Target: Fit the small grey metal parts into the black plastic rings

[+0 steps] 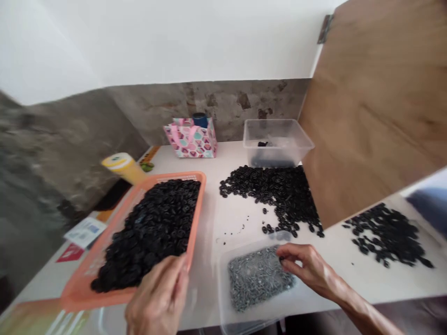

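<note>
My right hand (309, 267) is over the right side of a clear plastic tub (223, 298). Its thumb and fingertips pinch a small black piece (281, 260), mostly covered by the fingers. Inside the tub lies a heap of small silvery metal parts (256, 279), apparently screws. My left hand (159, 295) is at the near right corner of an orange plastic basket (200, 200), its fingers curled together. Whatever those fingers hold, if anything, is hidden. Black oval plastic pieces (153, 228) with holes fill the basket.
More black pieces (282, 188) are spread behind the tub, with another pile (391, 232) farther right. A wooden panel (370, 107) juts over the table's right side. At the back stand a clear bin (275, 132) and a patterned bag (195, 139); a yellow cup (125, 167) is at left.
</note>
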`<state>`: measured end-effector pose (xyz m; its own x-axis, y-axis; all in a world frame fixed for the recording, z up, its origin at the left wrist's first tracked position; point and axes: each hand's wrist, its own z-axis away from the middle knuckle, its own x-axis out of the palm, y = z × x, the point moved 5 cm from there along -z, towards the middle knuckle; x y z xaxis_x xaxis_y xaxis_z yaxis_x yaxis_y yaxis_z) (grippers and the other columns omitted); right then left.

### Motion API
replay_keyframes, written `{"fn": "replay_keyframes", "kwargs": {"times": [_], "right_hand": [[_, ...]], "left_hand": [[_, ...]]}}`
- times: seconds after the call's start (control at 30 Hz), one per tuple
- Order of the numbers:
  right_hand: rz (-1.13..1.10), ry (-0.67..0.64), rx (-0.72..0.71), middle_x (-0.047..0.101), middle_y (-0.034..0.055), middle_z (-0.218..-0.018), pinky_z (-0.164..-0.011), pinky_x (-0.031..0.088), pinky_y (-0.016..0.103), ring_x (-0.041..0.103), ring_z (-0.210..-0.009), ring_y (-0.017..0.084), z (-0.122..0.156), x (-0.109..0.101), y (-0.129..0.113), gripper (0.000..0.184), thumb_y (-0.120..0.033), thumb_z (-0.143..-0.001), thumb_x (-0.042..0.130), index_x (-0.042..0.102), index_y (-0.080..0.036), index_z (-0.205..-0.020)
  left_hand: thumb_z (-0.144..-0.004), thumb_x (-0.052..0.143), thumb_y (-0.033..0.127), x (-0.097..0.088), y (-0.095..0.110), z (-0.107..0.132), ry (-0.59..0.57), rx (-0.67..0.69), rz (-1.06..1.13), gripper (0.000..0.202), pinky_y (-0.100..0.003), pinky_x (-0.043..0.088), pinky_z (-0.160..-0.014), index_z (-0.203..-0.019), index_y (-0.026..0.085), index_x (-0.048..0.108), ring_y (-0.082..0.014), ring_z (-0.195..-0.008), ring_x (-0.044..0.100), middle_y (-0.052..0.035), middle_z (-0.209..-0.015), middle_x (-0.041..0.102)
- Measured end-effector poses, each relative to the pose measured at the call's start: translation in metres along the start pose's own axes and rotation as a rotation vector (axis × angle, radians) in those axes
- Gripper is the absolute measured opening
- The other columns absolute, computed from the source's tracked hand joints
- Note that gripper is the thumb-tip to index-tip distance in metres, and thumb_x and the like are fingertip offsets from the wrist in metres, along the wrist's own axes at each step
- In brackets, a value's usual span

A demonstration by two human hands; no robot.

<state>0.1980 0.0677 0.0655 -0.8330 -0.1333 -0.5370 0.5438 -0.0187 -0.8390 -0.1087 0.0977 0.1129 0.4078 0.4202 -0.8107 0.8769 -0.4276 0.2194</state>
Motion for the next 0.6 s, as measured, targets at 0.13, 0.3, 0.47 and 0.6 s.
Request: {"fn": "replay_keyframes", "kwargs": {"times": [0.13,0.3,0.47,0.6], "right_hand": [[-0.073,-0.002,0.04,0.07,0.0011,-0.072,-0.061,0.048,0.024,0.065,-0.063,0.015,0.003,-0.002,-0.008,0.024,-0.016,-0.081,0.05,0.071,-0.018,-0.093],[-0.026,0.051,-0.035,0.071,0.0025,-0.077,-0.067,0.047,0.023,0.062,-0.068,0.015,0.019,-0.002,-0.015,0.031,-0.008,-0.076,0.05,0.075,-0.018,-0.09],[-0.023,0.063,0.028,0.068,0.0011,-0.073,-0.062,0.045,0.021,0.06,-0.065,0.014,0.028,0.001,-0.009,0.034,-0.007,-0.072,0.051,0.074,-0.018,-0.094],[0.047,0.038,-0.008,0.064,0.0008,-0.076,-0.067,0.045,0.021,0.06,-0.07,0.014,0.025,0.0,-0.014,0.032,-0.004,-0.073,0.048,0.072,-0.021,-0.086]], "left_hand": [[-0.09,0.043,0.011,0.047,0.074,0.006,-0.208,0.31,0.259,0.033,-0.03,0.06,-0.069,-0.096,0.022,0.074,-0.0204,-0.073,0.074,-0.0078,-0.083,0.078],[-0.093,0.04,0.013,0.077,0.115,-0.035,-0.325,0.319,0.249,0.034,-0.032,0.06,-0.062,-0.094,0.018,0.073,-0.0217,-0.068,0.073,-0.009,-0.078,0.075],[-0.092,0.04,0.014,0.089,0.125,-0.044,-0.662,0.357,0.148,0.035,-0.031,0.056,-0.06,-0.076,0.023,0.07,-0.0213,-0.064,0.072,-0.0045,-0.071,0.073],[-0.083,0.043,0.007,0.111,0.122,-0.009,-0.859,0.337,0.154,0.033,-0.033,0.054,-0.06,-0.083,0.024,0.072,-0.0246,-0.068,0.074,-0.0068,-0.08,0.076]]}}
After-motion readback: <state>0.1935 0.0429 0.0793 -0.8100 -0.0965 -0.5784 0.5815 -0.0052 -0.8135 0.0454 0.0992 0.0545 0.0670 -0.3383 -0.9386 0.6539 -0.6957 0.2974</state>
